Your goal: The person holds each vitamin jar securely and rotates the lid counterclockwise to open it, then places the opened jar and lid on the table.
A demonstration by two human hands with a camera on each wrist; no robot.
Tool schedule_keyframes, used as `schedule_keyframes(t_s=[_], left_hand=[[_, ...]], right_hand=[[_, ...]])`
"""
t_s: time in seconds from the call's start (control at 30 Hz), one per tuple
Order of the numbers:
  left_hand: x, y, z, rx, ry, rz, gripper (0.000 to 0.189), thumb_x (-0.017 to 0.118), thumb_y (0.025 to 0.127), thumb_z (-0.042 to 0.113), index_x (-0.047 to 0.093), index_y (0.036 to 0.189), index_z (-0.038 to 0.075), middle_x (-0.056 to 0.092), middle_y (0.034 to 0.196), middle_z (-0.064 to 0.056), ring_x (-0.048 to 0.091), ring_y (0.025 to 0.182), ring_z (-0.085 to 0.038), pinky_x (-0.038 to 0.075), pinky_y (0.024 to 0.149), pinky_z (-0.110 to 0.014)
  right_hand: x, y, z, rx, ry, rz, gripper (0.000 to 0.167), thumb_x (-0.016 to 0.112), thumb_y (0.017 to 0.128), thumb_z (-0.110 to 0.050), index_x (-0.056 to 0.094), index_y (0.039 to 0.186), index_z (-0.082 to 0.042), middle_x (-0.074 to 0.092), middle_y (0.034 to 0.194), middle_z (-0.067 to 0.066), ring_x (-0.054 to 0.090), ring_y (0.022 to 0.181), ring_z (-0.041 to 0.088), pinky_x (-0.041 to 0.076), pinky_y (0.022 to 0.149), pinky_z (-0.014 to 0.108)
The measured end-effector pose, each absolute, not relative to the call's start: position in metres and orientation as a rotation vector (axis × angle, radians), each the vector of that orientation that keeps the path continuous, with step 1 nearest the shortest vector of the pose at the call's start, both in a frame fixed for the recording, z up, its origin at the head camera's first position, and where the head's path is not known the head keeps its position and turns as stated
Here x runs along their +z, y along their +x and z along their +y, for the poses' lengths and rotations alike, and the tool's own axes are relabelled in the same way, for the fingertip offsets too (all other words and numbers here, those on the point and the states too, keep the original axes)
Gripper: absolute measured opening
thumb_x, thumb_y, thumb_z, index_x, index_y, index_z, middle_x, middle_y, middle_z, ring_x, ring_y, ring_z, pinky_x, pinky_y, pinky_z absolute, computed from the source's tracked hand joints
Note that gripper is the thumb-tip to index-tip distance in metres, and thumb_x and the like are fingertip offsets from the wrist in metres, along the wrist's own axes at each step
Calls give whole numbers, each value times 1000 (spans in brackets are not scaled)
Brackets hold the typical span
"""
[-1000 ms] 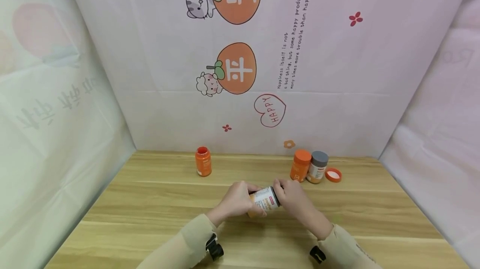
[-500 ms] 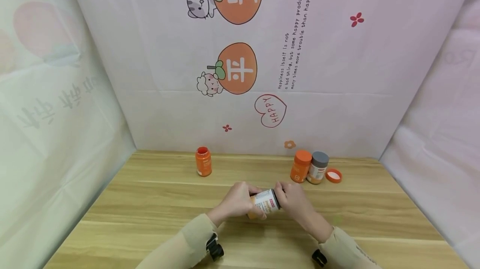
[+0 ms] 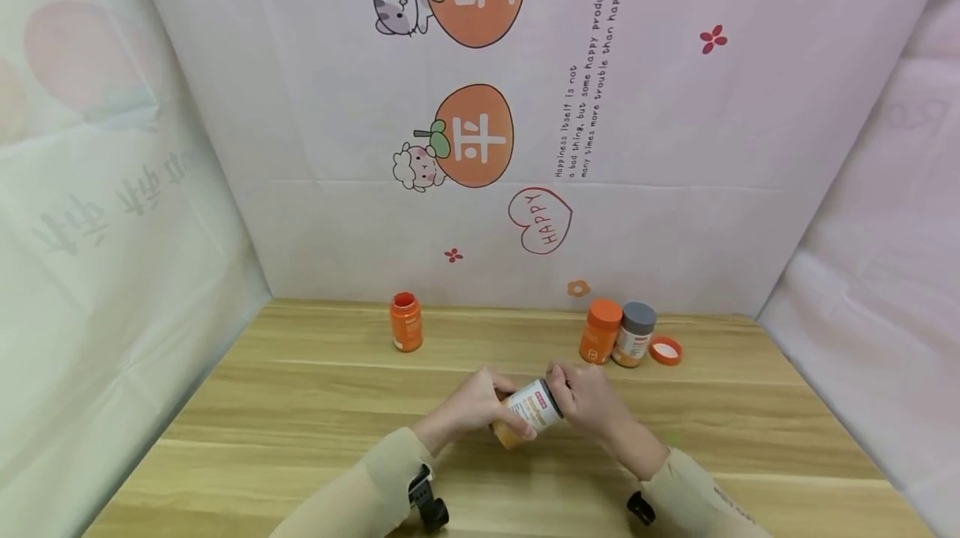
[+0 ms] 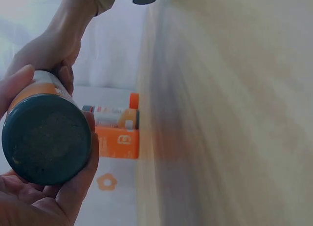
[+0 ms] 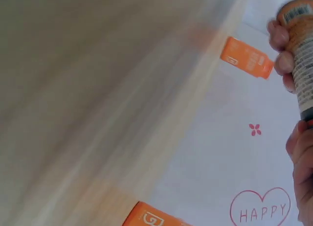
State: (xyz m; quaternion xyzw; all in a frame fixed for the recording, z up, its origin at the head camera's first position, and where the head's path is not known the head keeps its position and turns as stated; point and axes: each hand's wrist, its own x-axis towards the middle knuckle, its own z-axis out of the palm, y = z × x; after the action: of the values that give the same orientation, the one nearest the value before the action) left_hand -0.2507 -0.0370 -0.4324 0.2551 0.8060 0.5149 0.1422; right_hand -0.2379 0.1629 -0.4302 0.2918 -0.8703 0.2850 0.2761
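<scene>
A jar [image 3: 538, 406] with a white and orange label is tilted above the table, its dark lid end up and to the right. My left hand [image 3: 474, 403] grips its body from the left, thumb across the front. My right hand [image 3: 591, 401] grips the dark lid, its fingers curled over and hiding most of it. The left wrist view shows the jar's dark round base [image 4: 46, 138] facing the camera. In the right wrist view, my right hand [image 5: 304, 162] holds the dark end below the label.
On the wooden table [image 3: 315, 405], an uncapped orange bottle [image 3: 407, 325] stands at the back left. At the back right are a capped orange bottle [image 3: 601, 333], a grey-lidded jar [image 3: 634, 336] and an orange-red cap [image 3: 666, 350] lying inside up. A printed cloth [image 3: 360, 230] hangs behind.
The jar tilts a little more steeply, its base swinging down and showing more of the orange part. Both hands keep their grip and have barely moved.
</scene>
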Motion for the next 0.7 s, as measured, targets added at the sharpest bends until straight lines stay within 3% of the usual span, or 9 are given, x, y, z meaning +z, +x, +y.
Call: schedule_keyframes(t_s=[0.17, 0.37, 0.7], left_hand=[[-435, -252, -41, 1531, 715, 2252, 27, 84, 60, 21, 75, 84, 14, 70, 73, 2, 60, 65, -10, 48, 58, -25], [-433, -255, -44, 1518, 723, 2235, 27, 82, 61, 21, 74, 86, 14, 70, 76, 2, 60, 67, -9, 49, 60, -25], [-433, -256, -46, 1502, 725, 2232, 31, 82, 62, 19, 74, 91, 13, 69, 78, 2, 60, 69, -9, 49, 61, -24]], right_hand=[[-430, -242, 164, 668, 927, -2249, 15, 50, 84, -1, 56, 75, -11, 47, 56, -9, 33, 49, -8, 28, 40, 8], [-429, -244, 168, 628, 976, -2338, 10, 51, 87, -4, 56, 84, -11, 48, 62, -9, 33, 50, -7, 29, 42, 9], [-426, -238, 172, 740, 937, -2483, 12, 49, 96, -11, 59, 100, -17, 60, 86, -4, 46, 64, 0, 41, 53, 16]])
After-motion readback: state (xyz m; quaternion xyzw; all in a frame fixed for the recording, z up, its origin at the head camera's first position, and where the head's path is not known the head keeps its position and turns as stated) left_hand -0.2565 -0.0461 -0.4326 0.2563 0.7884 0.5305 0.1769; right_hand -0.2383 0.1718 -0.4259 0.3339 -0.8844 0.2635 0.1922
